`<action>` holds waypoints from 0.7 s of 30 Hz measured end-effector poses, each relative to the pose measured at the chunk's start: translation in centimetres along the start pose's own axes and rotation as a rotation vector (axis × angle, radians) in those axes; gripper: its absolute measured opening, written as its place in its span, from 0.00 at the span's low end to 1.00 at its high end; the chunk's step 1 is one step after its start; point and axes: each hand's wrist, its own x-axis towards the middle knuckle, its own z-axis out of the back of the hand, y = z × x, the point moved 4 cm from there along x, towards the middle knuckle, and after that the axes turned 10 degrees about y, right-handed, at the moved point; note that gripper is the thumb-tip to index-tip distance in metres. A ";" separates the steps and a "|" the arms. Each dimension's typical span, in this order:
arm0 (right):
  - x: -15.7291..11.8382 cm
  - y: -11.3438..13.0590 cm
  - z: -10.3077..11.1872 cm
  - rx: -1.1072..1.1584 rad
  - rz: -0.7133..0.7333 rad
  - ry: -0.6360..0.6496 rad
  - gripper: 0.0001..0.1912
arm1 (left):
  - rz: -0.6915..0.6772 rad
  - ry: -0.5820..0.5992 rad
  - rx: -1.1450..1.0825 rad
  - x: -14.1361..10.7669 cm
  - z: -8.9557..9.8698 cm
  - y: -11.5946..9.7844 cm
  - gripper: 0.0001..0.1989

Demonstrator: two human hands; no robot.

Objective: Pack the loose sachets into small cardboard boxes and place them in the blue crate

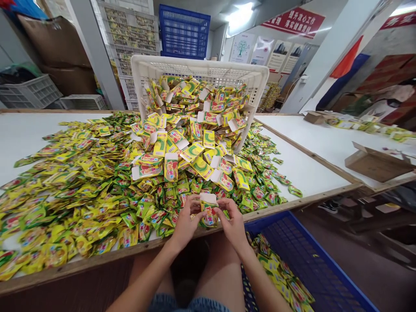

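Between both hands is a small yellow and green carton (209, 216) with red print, its white top flap (208, 198) standing up. My left hand (189, 219) grips the carton's left side, thumb on the front. My right hand (231, 220) closes on its right side, thumb also in front. The carton is above the table's near edge. Just beyond lie loose green and yellow sachets (156, 216). Farther back, similar cartons (170, 167), several with flaps open, spill from a tipped white crate (256, 108). What is inside the held carton cannot be made out.
A wide heap of yellow sachets (74, 186) covers the table's left side. Below the edge at right stands a blue crate (325, 264) holding more packets. A brown cardboard box (377, 162) lies on the right-hand table. A blue crate (184, 30) and stacked white crates stand behind.
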 end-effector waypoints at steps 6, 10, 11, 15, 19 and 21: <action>0.1 0.7 0.4 -0.154 0.105 0.118 0.10 | -0.061 0.100 0.222 -0.3 -0.1 -0.9 0.14; 0.8 1.7 0.8 -0.181 0.163 0.184 0.10 | -0.104 0.089 0.284 -0.2 -0.1 -1.6 0.13; 0.9 1.8 0.8 -0.176 0.164 0.177 0.10 | -0.112 0.084 0.291 -0.2 -0.2 -1.6 0.12; 0.8 1.1 0.6 -0.045 0.100 0.048 0.12 | -0.124 0.045 0.143 -0.2 -0.8 -1.3 0.12; 0.7 1.0 0.4 -0.031 0.099 0.042 0.12 | -0.136 -0.005 -0.049 -0.4 -1.2 -0.9 0.16; 0.7 1.5 0.6 -0.092 0.162 0.090 0.09 | -0.149 -0.005 0.019 -0.5 -1.3 -1.1 0.11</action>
